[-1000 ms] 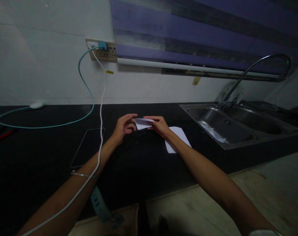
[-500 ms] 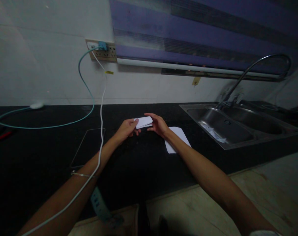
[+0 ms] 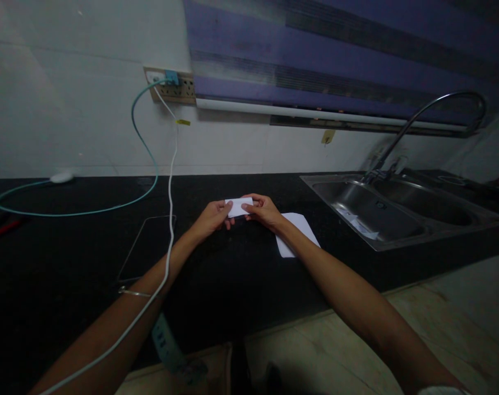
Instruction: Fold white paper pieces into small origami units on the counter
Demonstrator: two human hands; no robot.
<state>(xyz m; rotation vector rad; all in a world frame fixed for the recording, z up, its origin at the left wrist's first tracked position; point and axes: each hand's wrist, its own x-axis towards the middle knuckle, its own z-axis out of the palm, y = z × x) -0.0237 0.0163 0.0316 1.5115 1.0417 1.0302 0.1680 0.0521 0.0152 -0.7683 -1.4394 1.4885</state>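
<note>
A small folded white paper (image 3: 238,207) is held up above the black countertop (image 3: 233,274), its long side running left to right. My left hand (image 3: 214,215) grips its left end, thumb on top and fingers beneath. At the right end my right hand (image 3: 264,210) pinches it the same way, with the thumb lying over the face. The undersides of the fingers are partly hidden. A larger white sheet (image 3: 301,227) with rounded corners lies on the counter, partly covered by my right wrist.
A white cable (image 3: 169,197) hangs from the wall socket (image 3: 173,88) across my left forearm. Beside that arm lies a dark flat phone-like slab (image 3: 145,249). A teal cable (image 3: 80,213) loops at left. The steel sink (image 3: 381,206) at right holds paper scraps (image 3: 356,222).
The fingers of my right hand have closed onto the right end of the folded paper, thumb now on top. Its layers, spread apart before, now lie together.
</note>
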